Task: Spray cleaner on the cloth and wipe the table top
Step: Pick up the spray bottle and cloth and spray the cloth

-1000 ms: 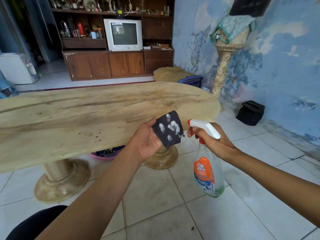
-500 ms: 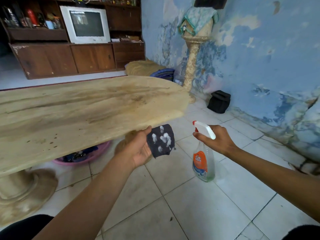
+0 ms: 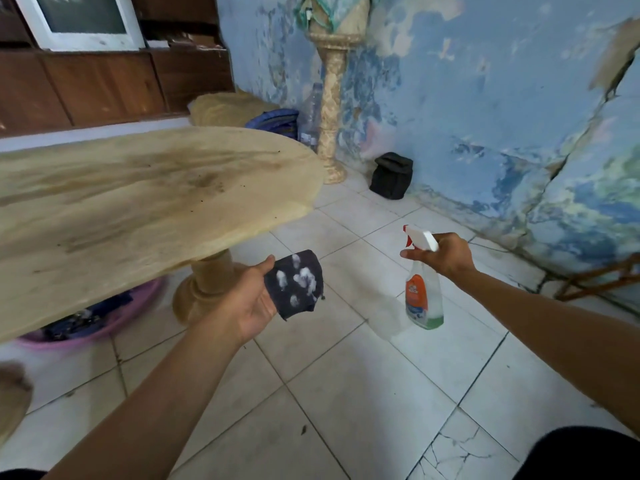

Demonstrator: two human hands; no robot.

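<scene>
My left hand [image 3: 251, 299] holds a small dark cloth [image 3: 296, 284] dotted with white foam blobs, just off the right end of the pale wooden table top [image 3: 138, 195]. To the right of the cloth, my right hand [image 3: 446, 254] grips the neck of a clear spray bottle [image 3: 423, 292] with a white and red trigger head and an orange label. The nozzle points left toward the cloth, and the bottle hangs over the tiled floor. A gap separates cloth and bottle. Dark specks lie on the table top.
A pink basin [image 3: 86, 323] with dark items sits under the table beside its pedestal leg [image 3: 204, 285]. A stone column [image 3: 330, 109], a black bag [image 3: 393, 174] and a plastic bottle [image 3: 310, 116] stand by the peeling blue wall. A wooden cabinet [image 3: 104, 84] with a TV is behind.
The view has swung right and down. Both hands have dropped below and past the table's right end, and the bottle has moved further from the cloth.
</scene>
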